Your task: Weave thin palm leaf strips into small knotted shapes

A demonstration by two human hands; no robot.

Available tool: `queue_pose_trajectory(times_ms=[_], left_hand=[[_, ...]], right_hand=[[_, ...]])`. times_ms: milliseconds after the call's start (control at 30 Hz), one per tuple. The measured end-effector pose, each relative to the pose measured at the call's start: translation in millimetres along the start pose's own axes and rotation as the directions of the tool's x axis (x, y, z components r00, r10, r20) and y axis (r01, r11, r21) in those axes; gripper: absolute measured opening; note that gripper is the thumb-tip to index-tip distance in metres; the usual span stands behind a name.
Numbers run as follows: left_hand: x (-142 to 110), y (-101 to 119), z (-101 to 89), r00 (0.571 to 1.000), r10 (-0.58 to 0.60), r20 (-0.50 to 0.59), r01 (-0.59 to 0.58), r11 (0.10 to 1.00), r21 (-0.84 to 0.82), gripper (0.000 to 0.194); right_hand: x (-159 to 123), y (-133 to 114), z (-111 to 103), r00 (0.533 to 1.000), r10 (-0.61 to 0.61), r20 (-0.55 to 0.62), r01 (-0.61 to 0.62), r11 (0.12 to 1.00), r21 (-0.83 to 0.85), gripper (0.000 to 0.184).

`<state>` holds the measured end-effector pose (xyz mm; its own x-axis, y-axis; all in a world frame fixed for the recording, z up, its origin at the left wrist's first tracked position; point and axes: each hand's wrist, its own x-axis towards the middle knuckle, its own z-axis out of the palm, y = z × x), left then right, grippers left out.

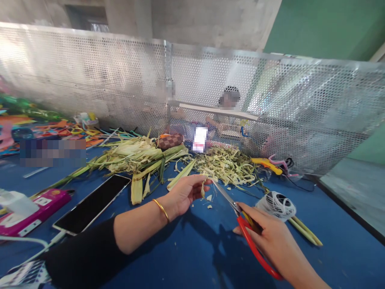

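Near the middle of the blue table, my left hand (187, 193) pinches a small strip of pale dried husk (203, 190). A gold bangle is on that wrist. On the right, my right hand (267, 235) is wrapped round the handles of red-handled scissors (255, 251). Their blades point up and left, with the tips close to my left fingertips; whether they touch the husk I cannot tell. Just beyond my left hand lies a heap of short husk clippings (227, 165). Longer husk leaves (132, 154) are piled to its left.
A phone (93, 204) and a pink power strip (36, 210) with a white plug lie at left. At right are a ball of grey string (276, 205), two pale stalks and a yellow tool (267, 164). A perforated metal screen (120, 76) stands behind; a person sits beyond it.
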<state>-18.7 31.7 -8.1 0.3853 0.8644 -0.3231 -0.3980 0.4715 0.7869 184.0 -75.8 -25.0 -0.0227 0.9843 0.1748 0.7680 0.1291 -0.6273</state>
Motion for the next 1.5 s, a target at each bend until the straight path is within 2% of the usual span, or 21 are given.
queue_pose_trajectory(times_ms=[100, 200, 433, 600, 800, 933, 1133, 1267, 1500], left_hand=[[1.2, -0.4, -1.1, 1.0, 0.026, -0.004, -0.026, 1.0, 0.009, 0.006], [2.1, -0.6, -1.5, 0.999, 0.052, -0.008, -0.052, 0.999, 0.014, 0.008], [5.2, -0.9, -2.1, 0.999, 0.052, -0.012, -0.052, 0.998, 0.025, 0.007], [5.2, -1.5, -3.0, 0.999, 0.051, -0.018, -0.05, 0.998, 0.031, 0.006], [4.8, -1.8, -3.2, 0.998, 0.051, -0.021, -0.05, 0.998, 0.042, 0.007], [4.8, -1.6, -3.4, 0.999, 0.048, -0.015, -0.047, 0.998, 0.042, 0.007], [2.8, 0.5, -2.0, 0.998, 0.06, -0.029, -0.059, 0.997, 0.048, 0.007], [2.5, 0.2, -1.4, 0.999, 0.037, -0.009, -0.036, 0.998, 0.057, 0.007], [2.0, -1.8, -1.2, 0.999, 0.025, 0.032, -0.028, 0.997, 0.078, 0.018]], right_hand=[[0.3, 1.5, -0.7, 0.997, -0.055, -0.06, 0.049, 0.994, -0.095, 0.043], [0.5, 3.1, -1.3, 0.993, -0.091, -0.072, 0.081, 0.988, -0.131, 0.042], [1.4, 3.8, -2.7, 0.993, -0.113, -0.032, 0.107, 0.985, -0.138, 0.04], [1.2, 4.3, -1.7, 0.988, -0.131, -0.076, 0.12, 0.983, -0.138, 0.037], [-0.2, 8.0, 0.0, 0.987, -0.144, -0.073, 0.133, 0.982, -0.135, 0.035], [-0.7, 5.9, -1.3, 0.993, -0.098, -0.063, 0.091, 0.99, -0.105, 0.035], [1.4, 2.2, -4.0, 0.993, 0.054, -0.103, -0.054, 0.999, 0.005, 0.036], [4.3, 5.8, -1.9, 0.979, 0.147, -0.14, -0.148, 0.989, 0.004, 0.044], [3.2, 8.3, 1.2, 0.986, 0.082, -0.144, -0.086, 0.996, -0.021, 0.051]])
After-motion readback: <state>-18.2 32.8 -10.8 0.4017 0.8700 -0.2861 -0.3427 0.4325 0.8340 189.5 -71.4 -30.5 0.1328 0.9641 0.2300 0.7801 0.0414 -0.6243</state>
